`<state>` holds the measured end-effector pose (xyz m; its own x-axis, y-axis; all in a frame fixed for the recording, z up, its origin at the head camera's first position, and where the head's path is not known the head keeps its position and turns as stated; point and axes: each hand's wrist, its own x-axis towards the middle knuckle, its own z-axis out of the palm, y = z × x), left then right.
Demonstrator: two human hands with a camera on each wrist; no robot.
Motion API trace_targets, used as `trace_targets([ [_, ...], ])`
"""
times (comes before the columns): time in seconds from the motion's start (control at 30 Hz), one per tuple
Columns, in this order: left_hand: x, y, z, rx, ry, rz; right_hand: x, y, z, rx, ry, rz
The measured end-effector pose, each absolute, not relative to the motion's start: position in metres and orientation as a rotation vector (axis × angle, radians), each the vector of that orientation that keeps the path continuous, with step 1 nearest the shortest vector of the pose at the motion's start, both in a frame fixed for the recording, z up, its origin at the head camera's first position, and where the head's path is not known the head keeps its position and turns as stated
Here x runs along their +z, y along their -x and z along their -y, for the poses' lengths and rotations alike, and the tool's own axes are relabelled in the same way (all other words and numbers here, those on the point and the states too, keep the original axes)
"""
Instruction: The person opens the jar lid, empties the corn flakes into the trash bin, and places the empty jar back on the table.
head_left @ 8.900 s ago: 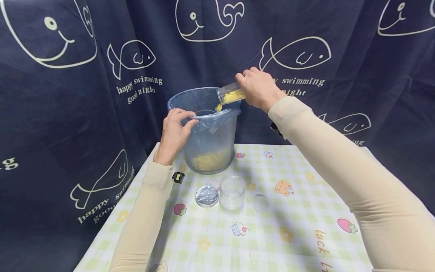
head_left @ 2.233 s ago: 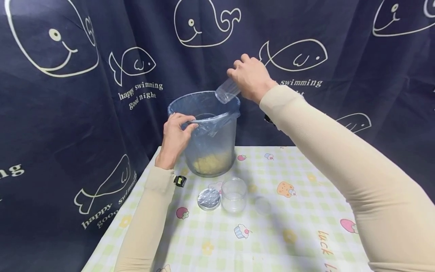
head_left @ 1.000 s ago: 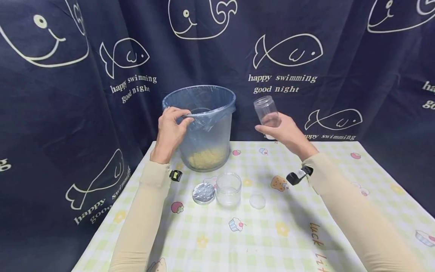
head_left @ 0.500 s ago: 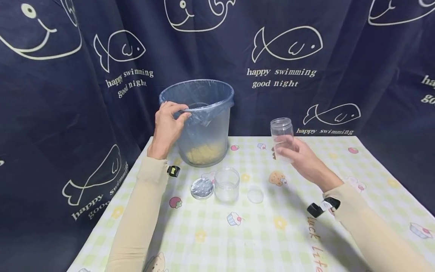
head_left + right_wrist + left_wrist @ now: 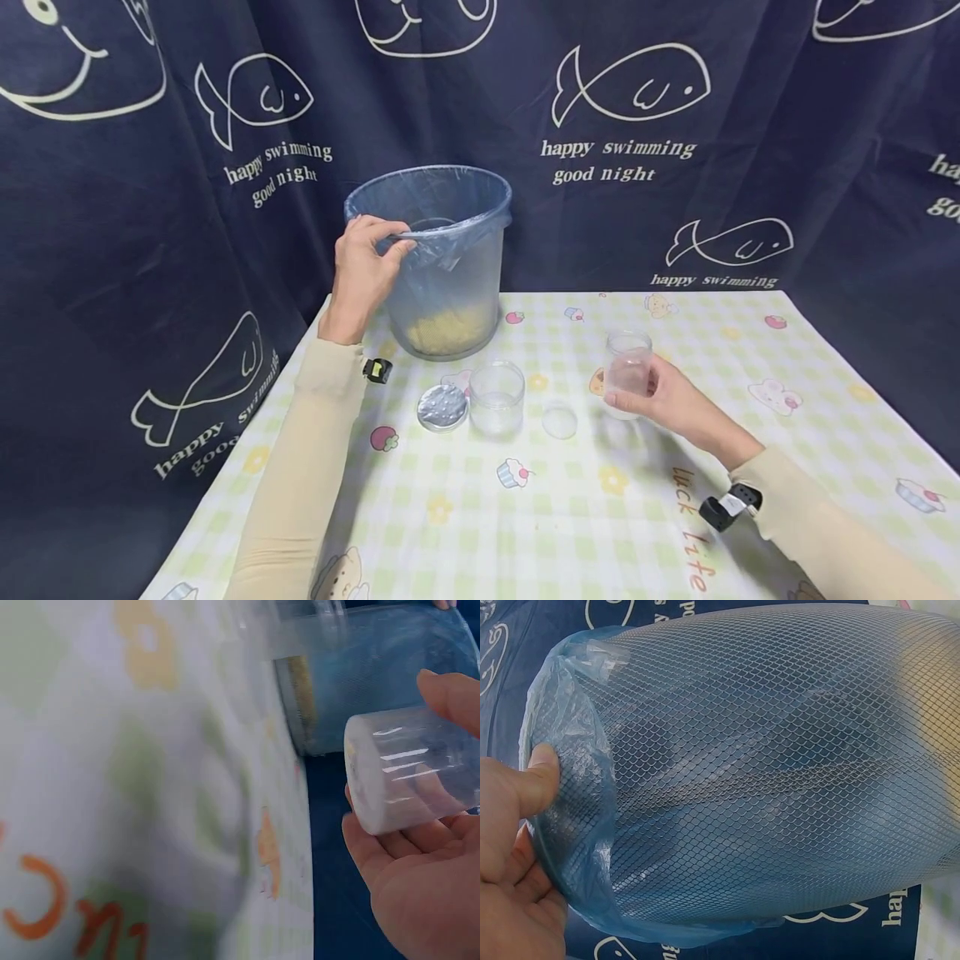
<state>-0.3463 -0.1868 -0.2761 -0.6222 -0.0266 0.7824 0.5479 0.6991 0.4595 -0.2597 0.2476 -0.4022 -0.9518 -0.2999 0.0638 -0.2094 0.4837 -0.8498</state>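
A mesh waste bin [image 5: 461,271] with a blue plastic liner [image 5: 585,742] folded over its rim stands at the back of the table. Yellow crumbly matter [image 5: 450,332] shows through its lower wall. My left hand [image 5: 362,271] pinches the rim and liner at the near left, thumb outside. At the right my right hand [image 5: 675,404] grips a clear plastic jar [image 5: 628,371], upright, lidless and see-through, its base close over the tablecloth. The same jar [image 5: 412,769] lies between thumb and fingers in the right wrist view.
A second clear jar [image 5: 497,404] stands in front of the bin, with a silver foil-faced lid [image 5: 442,407] to its left and a clear round lid [image 5: 559,420] to its right. The checked tablecloth [image 5: 555,525] ends at a dark blue curtain [image 5: 600,233].
Earlier my right hand poured yellow matter from the tilted jar into the bin. The emptied jar has since turned upright and come right and down towards the table. My left hand keeps its hold.
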Motion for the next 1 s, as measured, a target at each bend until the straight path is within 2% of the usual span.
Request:
trace_targets([
  [0.3, -0.276, 0.346, 0.186, -0.895, 0.397, 2.091, -0.419, 0.259, -0.245, -1.493, 0.524, -2.625],
  [0.63, -0.277, 0.346, 0.187, -0.9, 0.405, 2.083, -0.434, 0.266, -0.237, -1.483, 0.721, -2.595],
  [1.0, -0.278, 0.347, 0.187, -0.897, 0.4, 2.09, -0.443, 0.266, -0.235, -1.374, 0.635, -2.666],
])
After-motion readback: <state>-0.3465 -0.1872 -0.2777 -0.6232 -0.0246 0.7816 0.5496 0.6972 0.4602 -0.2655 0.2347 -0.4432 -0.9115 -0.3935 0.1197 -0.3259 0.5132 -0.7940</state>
